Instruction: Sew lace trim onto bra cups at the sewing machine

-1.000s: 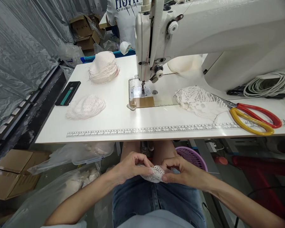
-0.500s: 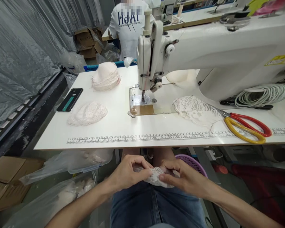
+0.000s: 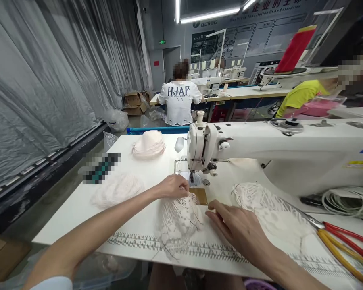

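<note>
Left hand point(image 3: 174, 186) is curled down, thumb and fingertips pinching the top edge of a lace piece point(image 3: 177, 219). Right hand point(image 3: 238, 225) is just to the right of it, fingers loosely bent and thumb apart, no cloth visible in the grip. Can't tell whether it touches the counter point(image 3: 155, 171).

Change: half a second ago both hands had lace down over the lap, below the counter edge. Now a lace piece lies on top, in front of the sewing machine point(image 3: 199, 147), its near end draped across the printed ruler point(image 3: 133, 241). Head view has tipped up too, so more of the room shows. My read: handling has shifted from lap to machine, left hand doing the placing, right hand free.

Lace's top edge sits near the needle point(image 3: 192, 176) but not under it as far as I can see. Loose threads trail off its right side and near end.

Around it: second lace pile point(image 3: 263, 197) and scissors point(image 3: 323, 227) to the right, third lace pile point(image 3: 117, 191) to the left, pale cup stack point(image 3: 149, 144) behind that.
</note>
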`<control>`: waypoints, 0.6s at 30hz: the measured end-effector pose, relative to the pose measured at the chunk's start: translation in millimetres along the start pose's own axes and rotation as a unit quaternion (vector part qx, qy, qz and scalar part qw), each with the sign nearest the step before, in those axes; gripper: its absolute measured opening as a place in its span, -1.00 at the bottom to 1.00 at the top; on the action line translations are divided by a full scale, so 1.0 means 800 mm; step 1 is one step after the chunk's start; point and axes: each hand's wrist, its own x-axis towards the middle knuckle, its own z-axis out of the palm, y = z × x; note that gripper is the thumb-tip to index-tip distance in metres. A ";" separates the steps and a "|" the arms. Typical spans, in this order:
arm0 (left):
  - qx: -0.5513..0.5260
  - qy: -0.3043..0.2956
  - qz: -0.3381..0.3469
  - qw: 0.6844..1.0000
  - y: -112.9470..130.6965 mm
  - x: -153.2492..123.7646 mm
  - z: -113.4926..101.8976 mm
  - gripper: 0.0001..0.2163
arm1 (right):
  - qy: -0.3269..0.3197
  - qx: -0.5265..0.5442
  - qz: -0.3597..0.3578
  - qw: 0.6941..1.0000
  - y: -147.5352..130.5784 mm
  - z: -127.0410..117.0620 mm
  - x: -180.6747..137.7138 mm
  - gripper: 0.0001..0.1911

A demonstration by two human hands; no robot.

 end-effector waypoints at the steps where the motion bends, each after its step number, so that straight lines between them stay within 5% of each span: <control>1: 0.000 -0.009 0.002 1.000 -0.002 0.006 0.002 -0.88 | 0.017 -0.004 -0.036 0.999 0.008 0.000 0.002 -0.77; 6: 0.010 -0.045 -0.001 0.999 -0.001 0.019 0.002 -0.90 | 0.025 0.008 -0.211 0.977 0.033 0.005 0.027 -0.65; 12: 0.076 -0.088 -0.003 0.993 -0.003 0.038 -0.010 -0.91 | 0.024 0.018 -0.245 0.969 0.038 0.021 0.038 -0.65; 18: 0.352 0.079 0.005 0.933 -0.017 0.035 -0.007 -0.84 | 0.069 -0.005 -0.232 0.970 0.030 0.027 0.038 -0.61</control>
